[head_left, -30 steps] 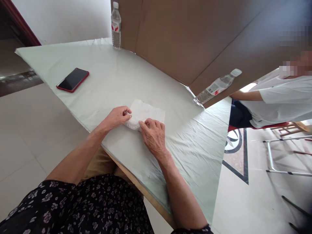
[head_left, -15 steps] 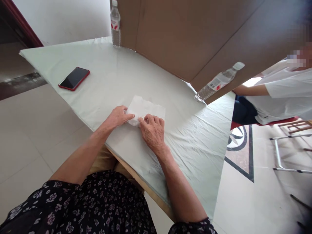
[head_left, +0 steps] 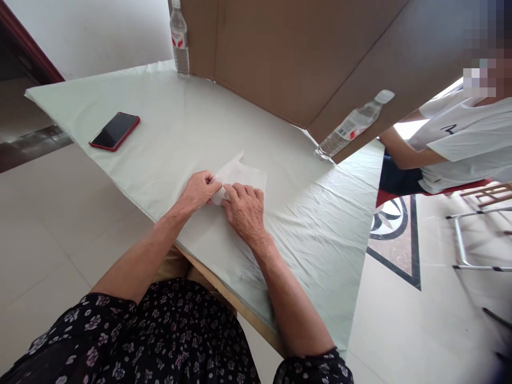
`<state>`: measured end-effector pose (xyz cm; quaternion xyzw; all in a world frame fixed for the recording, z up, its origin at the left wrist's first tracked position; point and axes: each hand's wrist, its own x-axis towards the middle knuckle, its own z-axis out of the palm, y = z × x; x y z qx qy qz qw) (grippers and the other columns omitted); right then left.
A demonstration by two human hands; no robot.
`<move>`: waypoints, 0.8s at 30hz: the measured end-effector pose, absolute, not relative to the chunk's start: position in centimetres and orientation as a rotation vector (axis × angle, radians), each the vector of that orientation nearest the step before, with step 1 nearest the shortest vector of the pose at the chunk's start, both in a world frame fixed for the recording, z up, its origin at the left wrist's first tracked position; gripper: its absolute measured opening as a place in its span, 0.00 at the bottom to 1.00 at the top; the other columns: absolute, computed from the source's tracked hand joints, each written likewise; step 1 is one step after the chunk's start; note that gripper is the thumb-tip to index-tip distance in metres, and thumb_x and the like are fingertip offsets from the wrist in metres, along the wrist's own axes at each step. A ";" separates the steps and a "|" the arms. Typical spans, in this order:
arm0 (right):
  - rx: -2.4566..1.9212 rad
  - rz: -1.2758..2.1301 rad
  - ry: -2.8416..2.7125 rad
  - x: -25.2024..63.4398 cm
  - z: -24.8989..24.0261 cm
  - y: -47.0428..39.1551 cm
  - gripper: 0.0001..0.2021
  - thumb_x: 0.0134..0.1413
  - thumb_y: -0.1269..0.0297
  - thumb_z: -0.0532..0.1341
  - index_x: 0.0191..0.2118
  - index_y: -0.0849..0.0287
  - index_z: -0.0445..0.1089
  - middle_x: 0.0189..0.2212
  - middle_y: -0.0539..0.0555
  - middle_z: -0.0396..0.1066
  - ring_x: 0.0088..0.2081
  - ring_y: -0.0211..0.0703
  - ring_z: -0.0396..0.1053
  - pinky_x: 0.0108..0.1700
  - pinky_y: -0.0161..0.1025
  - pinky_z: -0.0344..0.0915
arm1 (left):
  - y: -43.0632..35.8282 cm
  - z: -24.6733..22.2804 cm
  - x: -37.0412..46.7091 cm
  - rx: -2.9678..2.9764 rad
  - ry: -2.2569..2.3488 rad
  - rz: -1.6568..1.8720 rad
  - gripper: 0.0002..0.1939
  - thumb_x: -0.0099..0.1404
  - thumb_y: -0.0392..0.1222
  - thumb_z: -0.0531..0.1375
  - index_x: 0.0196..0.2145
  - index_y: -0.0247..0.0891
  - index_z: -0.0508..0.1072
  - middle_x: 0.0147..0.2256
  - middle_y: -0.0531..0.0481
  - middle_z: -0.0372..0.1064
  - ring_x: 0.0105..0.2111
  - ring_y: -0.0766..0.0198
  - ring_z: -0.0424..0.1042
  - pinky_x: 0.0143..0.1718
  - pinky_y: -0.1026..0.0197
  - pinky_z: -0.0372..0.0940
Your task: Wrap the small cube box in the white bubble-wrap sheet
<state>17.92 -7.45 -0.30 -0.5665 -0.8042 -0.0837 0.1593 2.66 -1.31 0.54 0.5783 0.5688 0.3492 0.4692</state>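
A thin white tissue (head_left: pixel 244 175) lies on the pale green tablecloth (head_left: pixel 224 122), with one corner raised at its far left. My left hand (head_left: pixel 199 189) pinches the tissue's left edge between thumb and forefinger. Beside it, nearly touching, my right hand (head_left: pixel 245 211) has its fingers bent over the near side of the tissue and grips it with thumb and forefinger. The part of the tissue under my right palm is hidden.
A phone in a red case (head_left: pixel 114 131) lies at the left. One bottle (head_left: pixel 180 45) stands by a brown cardboard panel (head_left: pixel 272 58); another bottle (head_left: pixel 348 128) is at the panel's right. Behind the panel sits a person in a white shirt (head_left: pixel 460 144).
My left fingers have closed on the tissue's edge, and its left part has lifted and folded into a raised point. The view has shifted slightly.
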 end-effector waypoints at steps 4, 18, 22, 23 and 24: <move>-1.606 -0.212 -2.286 18.1 -0.3 -7.4 0.08 0.65 0.65 0.58 0.48 0.58 0.69 0.49 0.59 0.75 0.47 0.53 0.65 0.49 0.49 0.52 | -1.4 0.6 3.1 1.388 1.342 0.886 0.08 0.53 0.40 0.60 0.25 0.40 0.62 0.21 0.58 0.57 0.20 0.71 0.60 0.19 0.67 0.61; -1.566 0.106 -2.195 19.4 1.6 -7.3 0.07 0.56 0.73 0.56 0.34 0.57 0.71 0.36 0.54 0.79 0.40 0.47 0.71 0.49 0.45 0.55 | -1.9 3.3 3.9 1.658 1.280 0.625 0.08 0.53 0.40 0.57 0.30 0.36 0.75 0.24 0.53 0.68 0.23 0.66 0.67 0.26 0.63 0.63; -1.519 0.193 -2.131 20.0 1.7 -7.0 0.08 0.54 0.73 0.56 0.30 0.56 0.70 0.33 0.51 0.79 0.36 0.45 0.72 0.50 0.43 0.59 | -1.9 3.9 2.6 1.783 1.140 0.554 0.16 0.53 0.37 0.54 0.34 0.36 0.79 0.28 0.51 0.74 0.27 0.63 0.72 0.30 0.62 0.67; -1.513 0.200 -2.122 20.1 1.7 -6.9 0.08 0.54 0.73 0.56 0.30 0.56 0.71 0.32 0.51 0.79 0.36 0.44 0.72 0.51 0.43 0.60 | -1.9 3.8 2.4 1.833 1.121 0.543 0.17 0.53 0.36 0.52 0.35 0.36 0.80 0.28 0.51 0.75 0.28 0.62 0.73 0.31 0.62 0.67; -1.509 0.203 -2.116 20.2 1.6 -6.9 0.08 0.54 0.73 0.56 0.29 0.56 0.71 0.32 0.51 0.80 0.35 0.44 0.72 0.52 0.43 0.60 | -2.0 3.7 2.3 1.885 1.112 0.546 0.18 0.54 0.35 0.52 0.35 0.37 0.80 0.28 0.51 0.75 0.28 0.63 0.73 0.32 0.62 0.67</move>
